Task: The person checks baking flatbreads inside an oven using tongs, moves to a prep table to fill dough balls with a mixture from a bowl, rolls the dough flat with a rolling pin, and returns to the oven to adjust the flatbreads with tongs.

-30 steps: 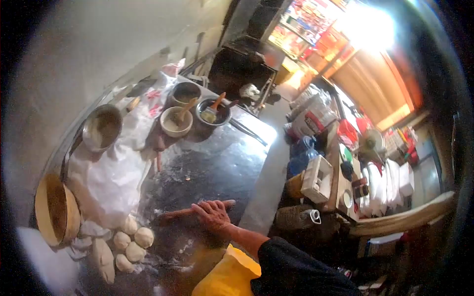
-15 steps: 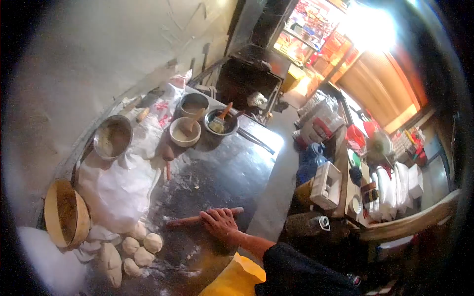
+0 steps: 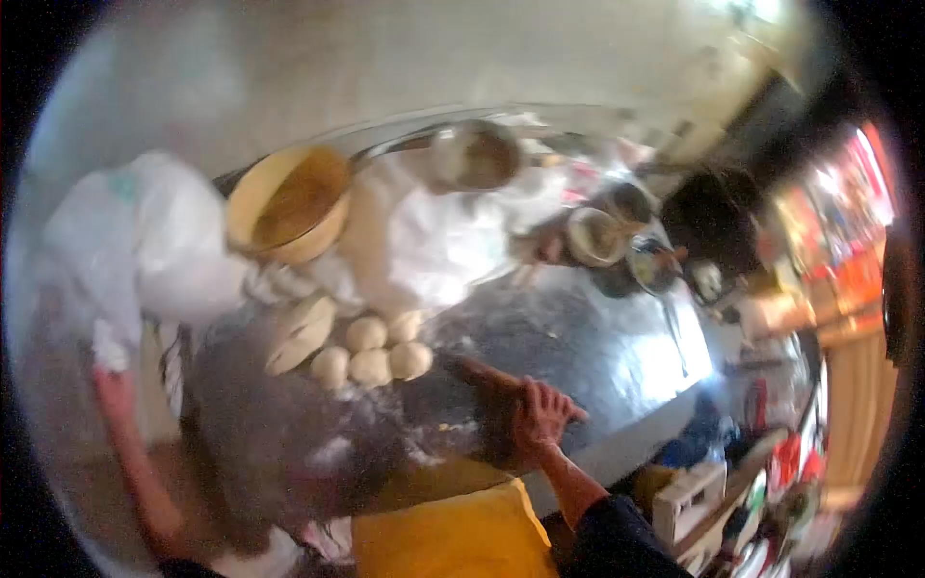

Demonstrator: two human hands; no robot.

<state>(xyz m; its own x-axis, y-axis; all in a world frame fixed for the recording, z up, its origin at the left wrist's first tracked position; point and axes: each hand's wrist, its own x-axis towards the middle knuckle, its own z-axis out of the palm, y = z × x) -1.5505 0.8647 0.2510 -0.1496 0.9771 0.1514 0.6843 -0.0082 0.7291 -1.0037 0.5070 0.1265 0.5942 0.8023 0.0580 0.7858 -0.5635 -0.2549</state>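
My right hand is closed over the wooden rolling pin, which lies on the dark floured worktop. At the far left, my left hand reaches to the lower end of a large white bag; its fingers are blurred and partly hidden there. Between the hands, several round dough balls sit close together, beside a longer piece of dough.
A yellowish bowl stands behind the dough, near a white sheet. Further back are a metal bowl, a pale bowl and a dark pan. Yellow cloth shows at the front edge.
The view has swung left, so the worktop items appear further right. My left hand has come into view at the white bag. My right hand stays on the rolling pin.
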